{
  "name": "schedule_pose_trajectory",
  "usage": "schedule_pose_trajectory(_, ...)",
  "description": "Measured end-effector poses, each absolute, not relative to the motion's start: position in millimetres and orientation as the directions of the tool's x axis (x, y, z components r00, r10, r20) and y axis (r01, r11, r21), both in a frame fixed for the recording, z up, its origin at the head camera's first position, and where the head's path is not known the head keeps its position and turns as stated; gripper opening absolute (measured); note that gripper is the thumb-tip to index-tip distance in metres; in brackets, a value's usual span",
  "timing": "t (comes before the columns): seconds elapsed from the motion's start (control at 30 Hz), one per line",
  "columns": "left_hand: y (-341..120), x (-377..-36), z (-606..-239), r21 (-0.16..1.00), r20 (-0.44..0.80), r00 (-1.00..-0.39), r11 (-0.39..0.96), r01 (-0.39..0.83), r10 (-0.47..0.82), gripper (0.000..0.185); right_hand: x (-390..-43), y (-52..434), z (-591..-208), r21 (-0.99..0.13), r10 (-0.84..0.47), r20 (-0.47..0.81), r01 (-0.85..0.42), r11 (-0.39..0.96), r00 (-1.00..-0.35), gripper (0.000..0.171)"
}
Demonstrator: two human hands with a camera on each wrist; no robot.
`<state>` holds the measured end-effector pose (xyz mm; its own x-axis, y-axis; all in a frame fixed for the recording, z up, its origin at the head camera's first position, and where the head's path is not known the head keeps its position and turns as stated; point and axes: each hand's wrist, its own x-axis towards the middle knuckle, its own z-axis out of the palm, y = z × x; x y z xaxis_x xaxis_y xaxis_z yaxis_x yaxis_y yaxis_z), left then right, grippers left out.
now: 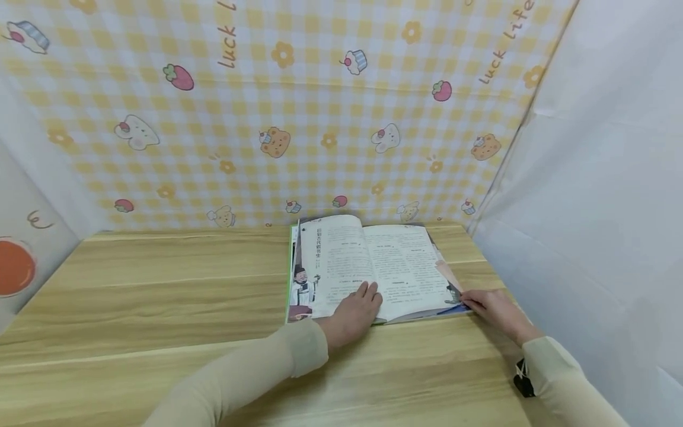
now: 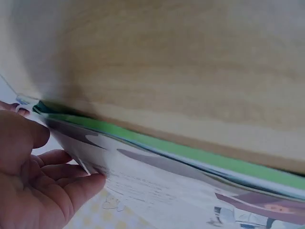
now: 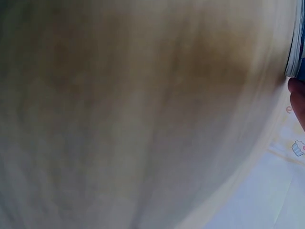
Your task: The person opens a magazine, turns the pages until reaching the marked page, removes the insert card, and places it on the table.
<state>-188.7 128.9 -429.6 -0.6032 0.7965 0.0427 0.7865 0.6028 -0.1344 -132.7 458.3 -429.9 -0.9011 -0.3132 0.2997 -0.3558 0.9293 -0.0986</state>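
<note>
An open book (image 1: 341,255) lies on the wooden table, printed pages up, with a drawn figure in a robe at the left page's lower corner. My left hand (image 1: 356,311) rests on the lower part of the left page beside the spine, its fingers loosely extended. In the left wrist view, that hand (image 2: 43,186) is at the page's edge, above the green cover (image 2: 143,138). My right hand (image 1: 496,311) pinches the lower outer corner of the right page (image 1: 397,267), which curls up there. The right wrist view catches only a fingertip (image 3: 297,90) against the book's corner (image 3: 293,64).
The wood-grain table (image 1: 160,296) extends to the left and in front of the book. Behind it hangs a yellow checked cloth (image 1: 320,107); a white sheet (image 1: 597,178) hangs close on the right. A small black object (image 1: 524,379) hangs at the right cuff.
</note>
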Motion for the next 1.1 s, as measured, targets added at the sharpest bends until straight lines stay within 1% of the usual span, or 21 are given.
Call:
schedule_pose_trajectory(0.07, 131, -189, -430, -0.134, 0.029, -0.606, 0.604, 0.786, 0.795, 0.029, -132, 458, -431, -0.072, -0.317, 0.356, -0.364, 0.929, -0.879, 0.013)
schedule_pose_trajectory(0.17, 134, -190, -428, -0.150, 0.045, -0.606, 0.605, 0.782, 0.794, 0.031, -132, 458, -433, -0.047, -0.314, 0.439, -0.370, 0.928, -0.842, 0.015)
schedule_pose_trajectory(0.3, 143, -191, -423, -0.198, 0.068, -0.599, 0.599, 0.776, 0.798, 0.041, -133, 460, -433, -0.020, -0.314, 0.525, -0.380, 0.925, -0.791, 0.010)
schedule_pose_trajectory(0.37, 149, -191, -423, -0.208, 0.055, -0.603, 0.599, 0.773, 0.796, 0.048, -133, 461, -433, -0.006, -0.320, 0.548, -0.386, 0.922, -0.773, 0.011)
schedule_pose_trajectory(0.47, 157, -188, -422, -0.192, 0.006, -0.620, 0.610, 0.769, 0.784, 0.054, -133, 460, -432, 0.005, -0.324, 0.565, -0.390, 0.921, -0.759, 0.016)
schedule_pose_trajectory(0.57, 167, -185, -421, -0.136, -0.053, -0.635, 0.624, 0.770, 0.771, 0.057, -134, 458, -431, 0.000, -0.323, 0.571, -0.393, 0.920, -0.755, 0.023)
schedule_pose_trajectory(0.7, 187, -183, -421, -0.069, -0.071, -0.620, 0.616, 0.785, 0.782, 0.059, -134, 456, -429, -0.003, -0.329, 0.580, -0.406, 0.914, -0.745, 0.020)
schedule_pose_trajectory(0.77, 199, -181, -423, -0.048, -0.050, -0.610, 0.608, 0.792, 0.791, 0.058, -134, 456, -429, 0.002, -0.336, 0.584, -0.413, 0.911, -0.739, 0.017)
schedule_pose_trajectory(0.9, 224, -175, -426, -0.040, 0.018, -0.596, 0.596, 0.802, 0.803, 0.054, -134, 456, -430, 0.009, -0.345, 0.592, -0.422, 0.907, -0.728, 0.020)
schedule_pose_trajectory(1.0, 240, -172, -429, -0.046, 0.093, -0.580, 0.586, 0.809, 0.809, 0.047, -133, 456, -430, 0.009, -0.338, 0.600, -0.416, 0.910, -0.725, 0.027)
schedule_pose_trajectory(1.1, 250, -171, -430, -0.049, 0.141, -0.565, 0.576, 0.816, 0.813, 0.038, -133, 456, -429, 0.021, -0.340, 0.602, -0.411, 0.911, -0.723, 0.028)
